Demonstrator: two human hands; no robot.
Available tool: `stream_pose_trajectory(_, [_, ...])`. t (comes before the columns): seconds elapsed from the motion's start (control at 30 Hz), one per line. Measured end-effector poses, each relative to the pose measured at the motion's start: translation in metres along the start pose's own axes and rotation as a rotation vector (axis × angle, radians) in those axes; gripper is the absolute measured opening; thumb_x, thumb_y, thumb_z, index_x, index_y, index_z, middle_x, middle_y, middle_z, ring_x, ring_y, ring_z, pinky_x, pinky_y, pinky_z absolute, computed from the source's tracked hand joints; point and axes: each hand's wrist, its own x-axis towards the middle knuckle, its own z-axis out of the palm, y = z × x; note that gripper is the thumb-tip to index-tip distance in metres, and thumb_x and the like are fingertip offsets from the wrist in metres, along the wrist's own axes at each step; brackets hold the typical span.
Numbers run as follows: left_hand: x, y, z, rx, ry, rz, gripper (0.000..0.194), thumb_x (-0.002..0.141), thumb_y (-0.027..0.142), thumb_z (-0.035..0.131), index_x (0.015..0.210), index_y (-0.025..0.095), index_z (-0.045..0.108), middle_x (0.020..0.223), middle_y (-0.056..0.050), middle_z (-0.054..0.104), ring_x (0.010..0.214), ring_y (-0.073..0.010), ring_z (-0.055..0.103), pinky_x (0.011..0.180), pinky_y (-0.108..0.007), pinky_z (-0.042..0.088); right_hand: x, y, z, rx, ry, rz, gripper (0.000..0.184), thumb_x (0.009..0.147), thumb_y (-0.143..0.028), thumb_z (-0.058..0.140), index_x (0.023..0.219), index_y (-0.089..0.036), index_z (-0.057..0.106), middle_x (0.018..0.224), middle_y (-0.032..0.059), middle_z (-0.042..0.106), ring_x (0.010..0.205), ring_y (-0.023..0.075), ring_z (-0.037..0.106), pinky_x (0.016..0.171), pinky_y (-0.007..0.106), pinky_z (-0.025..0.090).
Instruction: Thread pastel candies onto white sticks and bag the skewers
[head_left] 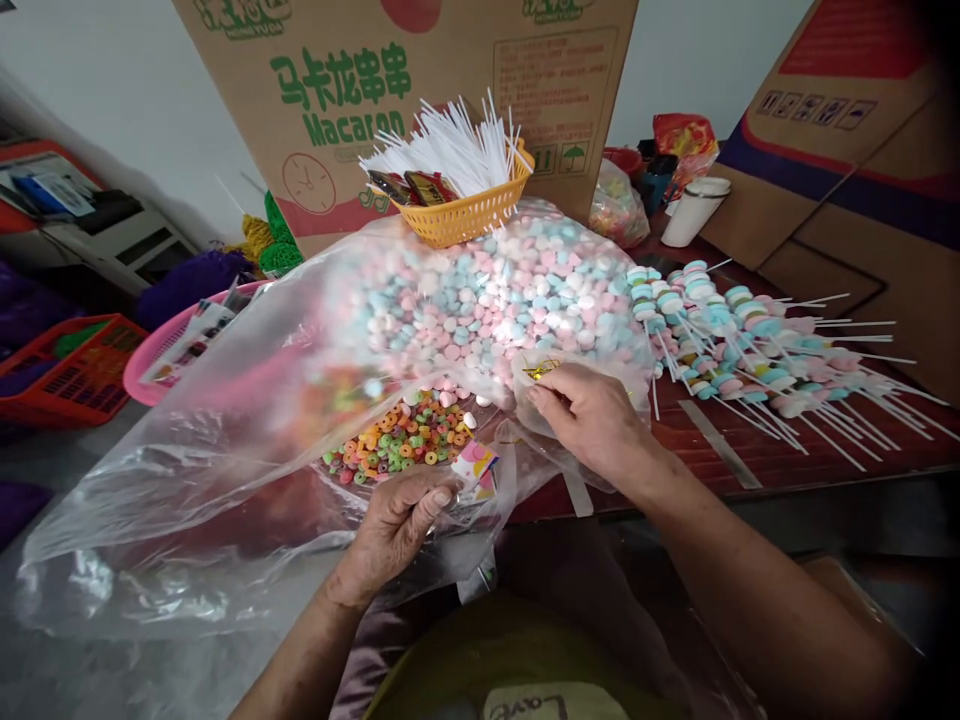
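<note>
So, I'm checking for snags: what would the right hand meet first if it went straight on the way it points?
Most likely the gold strips in the pale container, just ahead of the right hand. It may already be touching them; depth is hard to judge here.

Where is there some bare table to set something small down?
A narrow patch of dark red table, crossed by a pale strip, lies between the right forearm, the candy skewers and the front edge. Crowded: the middle, with pastel candies, clear plastic and the yellow basket.
</note>
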Motion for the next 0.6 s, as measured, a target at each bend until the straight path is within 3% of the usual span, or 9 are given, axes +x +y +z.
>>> stream_pose_trajectory(0.07, [-0.001,0.001,-0.002,0.089,0.011,0.07,0.023,0.091,0.025,0.046,0.089,0.019,0.068,0.083,-0.005,0.071,0.077,-0.016,0.065,0.073,-0.027,0.051,0.003,-0.001,-0.01,0.117,-0.113,0.034,0.031,0.083,-0.037,0.049,0.058,-0.019,0.047,0.055,-0.0034,0.042,0.053,0.0093,0.038,0.051,0.023,0.03])
stream_pose_trajectory(0.13, [-0.001,0.002,-0.003,0.204,0.012,0.126,0.025,0.091,0.026,0.045,0.092,0.019,0.069,0.083,-0.005,0.072,0.078,-0.0159,0.067,0.072,-0.025,0.052,0.002,0.008,-0.02,0.161,-0.134,0.138,0.032,0.085,-0.043,0.045,0.067,-0.018,0.054,0.058,-0.0032,0.048,0.054,0.0092,0.042,0.052,0.022,0.034])
stream_pose_trajectory(0.3, [0.002,-0.008,0.001,0.346,0.096,0.273,0.021,0.09,0.031,0.049,0.097,0.023,0.067,0.091,-0.001,0.074,0.081,-0.0164,0.07,0.08,-0.026,0.054,0.0,0.086,-0.066,-0.401,0.1,0.503,0.026,0.082,-0.031,0.046,0.081,-0.015,0.066,0.079,0.0037,0.065,0.076,0.0161,0.058,0.066,0.023,0.042])
stream_pose_trajectory(0.4, [0.012,-0.013,0.01,0.388,0.129,0.393,0.022,0.091,0.032,0.047,0.104,0.024,0.063,0.09,0.0,0.074,0.08,-0.0149,0.07,0.082,-0.026,0.054,0.006,0.126,-0.09,-0.579,0.151,0.631,0.029,0.082,-0.026,0.044,0.08,-0.011,0.069,0.081,0.0111,0.068,0.082,0.0227,0.061,0.071,0.029,0.042])
stream_pose_trajectory(0.47, [0.022,-0.01,0.018,0.427,0.13,0.462,0.023,0.091,0.032,0.047,0.108,0.024,0.06,0.091,0.0,0.074,0.081,-0.0139,0.07,0.083,-0.025,0.054,0.016,0.134,-0.091,-0.654,0.133,0.654,0.029,0.083,-0.027,0.045,0.082,-0.011,0.07,0.084,0.0143,0.069,0.085,0.0251,0.062,0.073,0.031,0.043])
stream_pose_trajectory(0.6, [0.038,0.001,0.026,0.458,0.116,0.501,0.027,0.091,0.034,0.046,0.115,0.027,0.057,0.094,0.001,0.074,0.082,-0.0131,0.07,0.08,-0.021,0.054,0.045,0.125,-0.074,-0.745,0.142,0.636,0.036,0.089,-0.03,0.038,0.101,-0.012,0.067,0.097,0.0171,0.068,0.091,0.026,0.062,0.076,0.033,0.043])
